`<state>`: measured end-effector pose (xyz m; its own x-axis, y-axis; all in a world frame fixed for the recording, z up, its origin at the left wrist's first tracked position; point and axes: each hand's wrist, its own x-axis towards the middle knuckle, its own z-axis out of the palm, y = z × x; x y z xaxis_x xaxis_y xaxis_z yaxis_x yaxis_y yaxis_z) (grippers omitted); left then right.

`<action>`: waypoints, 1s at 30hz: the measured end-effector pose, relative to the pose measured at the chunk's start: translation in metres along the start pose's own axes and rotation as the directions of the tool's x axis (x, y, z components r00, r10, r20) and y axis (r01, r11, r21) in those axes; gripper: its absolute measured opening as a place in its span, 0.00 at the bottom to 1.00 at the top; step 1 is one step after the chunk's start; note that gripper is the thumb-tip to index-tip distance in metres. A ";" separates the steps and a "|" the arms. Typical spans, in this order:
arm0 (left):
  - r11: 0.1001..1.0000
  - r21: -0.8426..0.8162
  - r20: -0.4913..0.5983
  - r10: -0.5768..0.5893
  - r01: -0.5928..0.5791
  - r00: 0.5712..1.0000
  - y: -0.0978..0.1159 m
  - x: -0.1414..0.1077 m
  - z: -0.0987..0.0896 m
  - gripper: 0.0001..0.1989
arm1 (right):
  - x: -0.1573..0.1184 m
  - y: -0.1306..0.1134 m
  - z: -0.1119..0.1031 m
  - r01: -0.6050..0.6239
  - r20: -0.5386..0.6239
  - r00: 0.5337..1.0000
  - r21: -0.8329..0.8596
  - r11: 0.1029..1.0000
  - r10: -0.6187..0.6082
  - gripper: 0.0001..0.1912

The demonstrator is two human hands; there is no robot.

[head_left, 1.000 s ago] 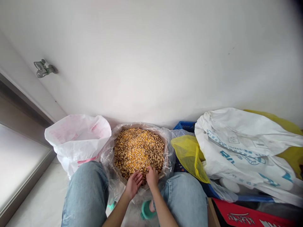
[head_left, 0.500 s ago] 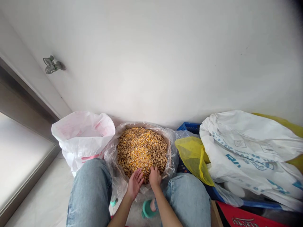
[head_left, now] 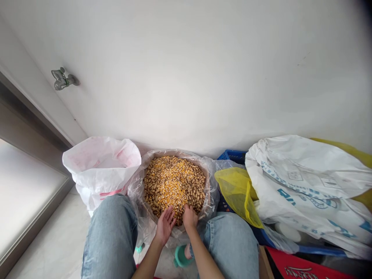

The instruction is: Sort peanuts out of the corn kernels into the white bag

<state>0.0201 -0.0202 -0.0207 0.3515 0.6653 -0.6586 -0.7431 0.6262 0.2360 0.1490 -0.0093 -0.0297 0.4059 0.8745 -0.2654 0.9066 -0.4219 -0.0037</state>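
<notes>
left hand (head_left: 165, 226): open, fingers toward peanuts (head_left: 192, 193) | right hand (head_left: 190, 217): curled into them

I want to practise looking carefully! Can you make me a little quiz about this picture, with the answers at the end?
1. What two foods are mixed together in the round container lined with clear plastic?
2. True or false: in this view, the white plastic bag with pink marks is to the right of the container.
3. Which hand has its fingers spread wide open? A: the left hand. B: the right hand.

Key:
1. Corn kernels and peanuts in their shells.
2. False, it is to the left.
3. A.
</notes>
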 end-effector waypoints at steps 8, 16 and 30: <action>1.000 -0.017 -0.064 0.017 -0.018 0.998 0.000 0.002 0.001 0.12 | -0.012 -0.006 -0.027 0.065 0.072 0.986 0.671 0.739 -0.152 0.10; 0.998 -0.035 -0.071 0.055 -0.057 0.996 -0.003 0.002 0.005 0.10 | -0.055 -0.030 -0.018 0.198 -0.020 0.927 0.874 0.444 -0.374 0.10; 0.998 -0.057 -0.092 0.008 -0.013 0.996 -0.002 0.004 0.002 0.08 | 0.030 0.027 -0.041 0.075 0.087 0.994 -0.038 0.996 -0.072 0.17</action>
<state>0.0241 -0.0177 -0.0226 0.2916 0.6303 -0.7196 -0.7789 0.5931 0.2039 0.1901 0.0153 0.0014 0.3282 0.8785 -0.3471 0.9384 -0.3453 0.0134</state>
